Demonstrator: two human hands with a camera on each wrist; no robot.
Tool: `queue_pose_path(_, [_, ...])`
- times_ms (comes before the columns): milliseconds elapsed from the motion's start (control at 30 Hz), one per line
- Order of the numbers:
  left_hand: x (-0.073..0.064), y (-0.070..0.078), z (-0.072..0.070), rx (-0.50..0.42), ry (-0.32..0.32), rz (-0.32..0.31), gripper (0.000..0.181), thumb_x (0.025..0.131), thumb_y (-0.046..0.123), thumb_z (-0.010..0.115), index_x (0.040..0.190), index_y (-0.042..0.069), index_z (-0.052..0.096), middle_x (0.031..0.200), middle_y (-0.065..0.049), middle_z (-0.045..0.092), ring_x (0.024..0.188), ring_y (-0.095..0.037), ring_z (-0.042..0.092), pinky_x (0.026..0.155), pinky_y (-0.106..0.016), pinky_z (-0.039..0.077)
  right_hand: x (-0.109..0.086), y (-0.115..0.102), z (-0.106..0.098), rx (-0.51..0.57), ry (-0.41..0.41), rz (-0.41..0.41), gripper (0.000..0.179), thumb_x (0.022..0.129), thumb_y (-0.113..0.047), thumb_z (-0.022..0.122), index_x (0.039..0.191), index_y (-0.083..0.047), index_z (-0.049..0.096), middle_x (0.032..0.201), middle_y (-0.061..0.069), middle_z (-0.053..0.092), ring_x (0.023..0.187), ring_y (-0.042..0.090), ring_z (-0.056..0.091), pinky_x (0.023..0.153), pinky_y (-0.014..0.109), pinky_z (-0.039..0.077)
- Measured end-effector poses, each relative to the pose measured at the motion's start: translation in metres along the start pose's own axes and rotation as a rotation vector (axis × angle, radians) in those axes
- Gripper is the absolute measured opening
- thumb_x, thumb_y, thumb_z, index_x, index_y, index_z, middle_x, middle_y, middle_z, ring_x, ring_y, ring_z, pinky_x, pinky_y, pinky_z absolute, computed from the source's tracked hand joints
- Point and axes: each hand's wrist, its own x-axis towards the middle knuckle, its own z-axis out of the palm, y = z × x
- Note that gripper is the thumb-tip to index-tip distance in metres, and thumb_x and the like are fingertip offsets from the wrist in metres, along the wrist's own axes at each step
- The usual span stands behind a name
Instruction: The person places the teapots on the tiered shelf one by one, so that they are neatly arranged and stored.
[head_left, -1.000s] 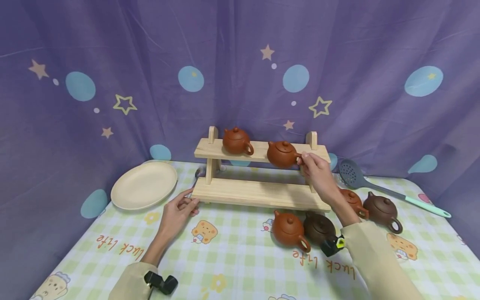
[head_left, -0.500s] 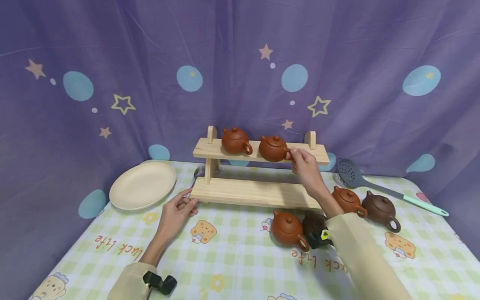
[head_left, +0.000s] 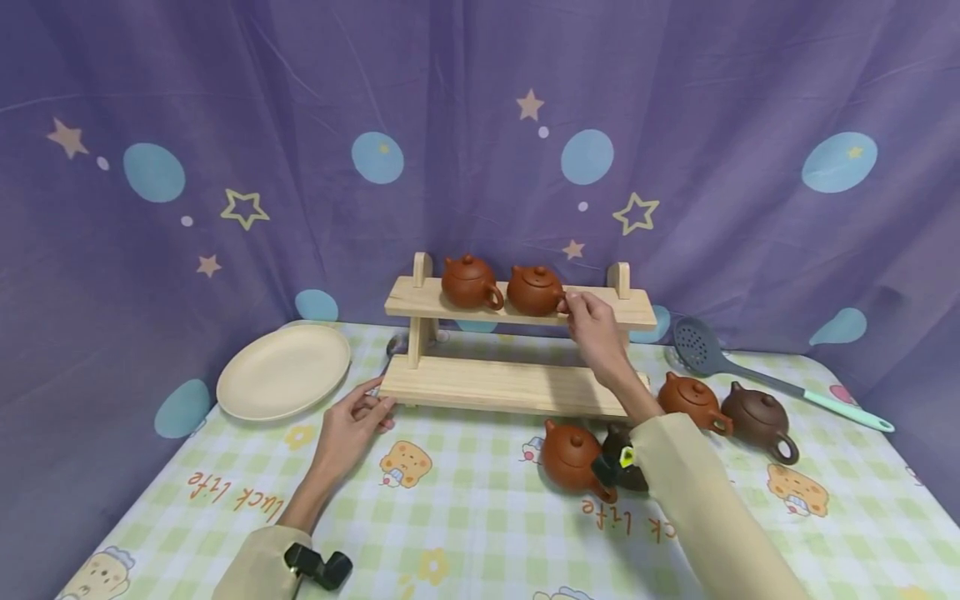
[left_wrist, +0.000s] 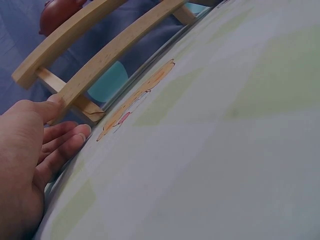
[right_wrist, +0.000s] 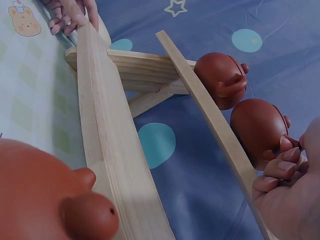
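Observation:
My right hand (head_left: 597,332) pinches the handle of a reddish-brown teapot (head_left: 535,292) at the upper tier of a two-tier wooden shelf (head_left: 510,387). In the right wrist view this teapot (right_wrist: 257,131) sits against the upper board, fingertips at its handle. Just left of it stands a matching reddish-brown teapot (head_left: 468,283), spout to the left. My left hand (head_left: 352,425) grips the left end of the lower board. Seen from the left wrist, the thumb lies on the board's edge and the other fingers (left_wrist: 65,150) curl below it.
On the cloth before the shelf are a reddish-brown teapot (head_left: 572,454) and a dark teapot (head_left: 633,477), partly hidden by my right wrist camera. Farther right are another reddish-brown teapot (head_left: 690,400), a dark teapot (head_left: 757,417) and a skimmer (head_left: 757,377). A beige plate (head_left: 285,372) lies left.
My right hand has carried the teapot left and slightly back, from in front of the upper board's right half to beside the other teapot. The left hand keeps its hold on the lower board.

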Motion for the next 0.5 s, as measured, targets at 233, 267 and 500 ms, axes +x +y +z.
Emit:
queue_pose_path(233, [0.0,0.0,0.0,-0.01,0.002,0.006,0.049,0.103,0.009,0.067,0.146,-0.007,0.052,0.1,-0.031,0.068,0.081,-0.034,0.074,0.075,-0.033,0.065,0.002,-0.002,0.006,-0.05,0.037,0.007,0.036,0.114,-0.021,0.042,0.099,0.006,0.062,0.069,-0.001,0.044,0.06,0.007,0.039,0.052,0.02,0.033])
queue_pose_path(267, [0.0,0.0,0.0,-0.008,0.001,0.005,0.048,0.103,0.009,0.067,0.146,-0.007,0.052,0.1,-0.031,0.068,0.081,-0.034,0.074,0.075,-0.033,0.065,0.002,-0.002,0.007,-0.059,0.039,0.008,0.037,0.114,-0.021,0.042,0.099,0.006,0.062,0.069,-0.001,0.045,0.06,0.007,0.039,0.052,0.02,0.033])
queue_pose_path(500, [0.005,-0.012,0.0,0.01,0.007,-0.002,0.049,0.103,0.009,0.067,0.147,-0.007,0.051,0.1,-0.031,0.068,0.08,-0.033,0.074,0.074,-0.032,0.065,0.005,-0.002,0.01,-0.092,0.043,0.005,0.038,0.114,-0.024,0.043,0.101,0.005,0.064,0.075,0.005,0.048,0.064,0.008,0.042,0.054,0.02,0.035])
